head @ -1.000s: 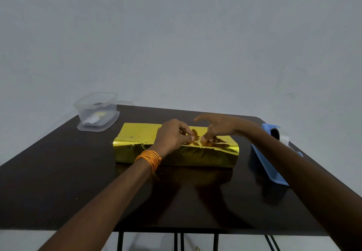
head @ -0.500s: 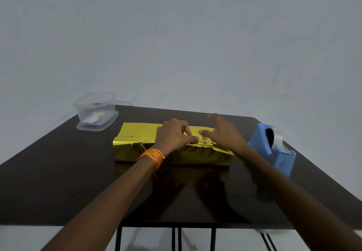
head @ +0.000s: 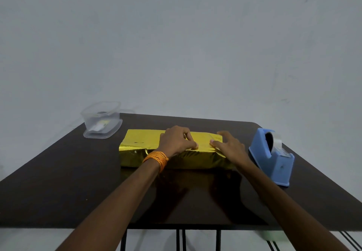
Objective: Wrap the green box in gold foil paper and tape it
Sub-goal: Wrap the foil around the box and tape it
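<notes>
Foil-wrapped box (head: 141, 143) lies crosswise mid-table. Left hand (head: 176, 141), fingers curled, pinches its top seam. Right hand (head: 229, 147) presses flat alongside (nearer the tape dispenser (head: 272, 156), just rightward).

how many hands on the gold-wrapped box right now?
2. The left hand sits mid-top of the gold-wrapped box, fingers curled at its front top edge; the right hand lies flat on the box's right end.
</notes>
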The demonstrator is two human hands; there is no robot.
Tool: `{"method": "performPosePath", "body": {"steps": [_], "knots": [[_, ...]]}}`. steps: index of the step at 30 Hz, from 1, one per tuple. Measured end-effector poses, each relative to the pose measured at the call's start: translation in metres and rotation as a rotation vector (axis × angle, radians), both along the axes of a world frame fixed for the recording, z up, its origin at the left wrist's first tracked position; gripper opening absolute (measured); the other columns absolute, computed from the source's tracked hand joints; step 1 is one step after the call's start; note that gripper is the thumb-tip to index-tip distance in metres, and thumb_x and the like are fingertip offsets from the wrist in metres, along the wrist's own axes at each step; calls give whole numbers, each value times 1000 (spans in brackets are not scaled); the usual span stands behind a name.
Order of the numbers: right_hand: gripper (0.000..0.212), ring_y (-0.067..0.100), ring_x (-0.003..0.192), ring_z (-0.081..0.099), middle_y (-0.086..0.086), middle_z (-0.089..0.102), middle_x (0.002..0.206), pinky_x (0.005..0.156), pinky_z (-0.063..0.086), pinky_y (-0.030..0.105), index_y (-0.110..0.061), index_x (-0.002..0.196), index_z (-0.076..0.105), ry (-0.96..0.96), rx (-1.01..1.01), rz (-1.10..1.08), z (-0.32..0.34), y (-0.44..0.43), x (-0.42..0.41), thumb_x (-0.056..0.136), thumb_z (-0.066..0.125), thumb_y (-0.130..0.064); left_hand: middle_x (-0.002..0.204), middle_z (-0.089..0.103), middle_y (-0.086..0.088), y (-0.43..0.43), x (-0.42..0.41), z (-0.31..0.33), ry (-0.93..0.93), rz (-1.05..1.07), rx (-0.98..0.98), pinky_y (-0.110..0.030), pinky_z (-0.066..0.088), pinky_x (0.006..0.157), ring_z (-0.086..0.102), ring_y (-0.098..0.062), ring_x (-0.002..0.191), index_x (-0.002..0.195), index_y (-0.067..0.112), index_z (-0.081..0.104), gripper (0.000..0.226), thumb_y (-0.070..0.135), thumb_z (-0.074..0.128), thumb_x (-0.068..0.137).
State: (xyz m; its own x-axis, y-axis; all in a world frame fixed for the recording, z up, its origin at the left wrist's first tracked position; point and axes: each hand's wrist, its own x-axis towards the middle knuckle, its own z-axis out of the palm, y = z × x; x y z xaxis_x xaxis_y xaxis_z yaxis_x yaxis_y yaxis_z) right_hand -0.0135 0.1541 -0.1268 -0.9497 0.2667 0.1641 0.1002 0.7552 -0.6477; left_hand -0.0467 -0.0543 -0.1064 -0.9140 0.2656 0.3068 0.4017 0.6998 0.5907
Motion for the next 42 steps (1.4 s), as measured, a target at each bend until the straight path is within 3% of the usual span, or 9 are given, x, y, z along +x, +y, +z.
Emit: {"method": "performPosePath", "body": {"steps": [7,12,18,23,27,32,35,38,42], "knots": [[62,32,134,38,8,49,139,104,33,54,-37,140,44,74,129,-50,10,-23,11,87,58,-65,78,68,11,3,-1,-4,47,29,13,-43,52,84,64,-17,88,64,31,61,41,70,65,74],[82,27,119,54,2,58,131,98,48,52,-50,130,44,61,-64,-1,-9,-3,17,62,46,-96,99,69,6,4,-2,-1,23,45,-54,-44,48,90,58,-21,105,72,32,65,29,59,76,72],[41,14,86,61,3,65,93,77,52,35,-26,126,57,211,-47,-62,14,18,53,89,68,-39,100,66,5,5,-4,3,-8,25,-78,-44,45,91,57,-23,108,69,32,60,29,54,78,72],[8,5,76,59,-10,65,79,67,44,27,-24,94,72,325,-38,-124,35,45,84,90,66,-26,95,63,6,15,8,15,70,66,-190,-38,43,85,57,-20,101,79,27,64,26,48,78,74],[21,23,70,65,1,71,74,61,46,30,-11,78,73,370,28,-347,47,85,98,90,59,-22,94,65,7,37,32,19,343,77,-199,-36,43,83,59,-15,93,89,24,65,19,33,77,77],[36,19,58,46,9,55,65,54,33,28,1,72,59,132,-252,-405,37,131,107,90,67,-29,82,70,6,102,54,19,173,-216,154,-25,48,67,63,-10,78,81,18,71,17,35,72,84],[26,15,57,37,7,48,70,52,27,27,-6,80,57,21,-590,-318,35,134,106,88,71,-26,90,71,2,145,63,14,72,-316,118,-27,51,73,65,-13,84,97,16,73,28,39,75,82],[20,17,57,38,12,50,78,51,27,27,-4,86,59,37,-667,-320,35,137,97,82,75,-15,101,70,-4,179,67,3,-5,-373,67,-34,53,81,65,-20,91,112,12,70,44,42,77,80],[16,19,61,43,13,57,78,49,30,27,-1,79,64,32,-692,-347,39,137,92,79,78,-9,98,70,-7,207,71,-12,-29,-373,95,-36,52,77,65,-22,89,106,12,71,41,41,79,79]]}}
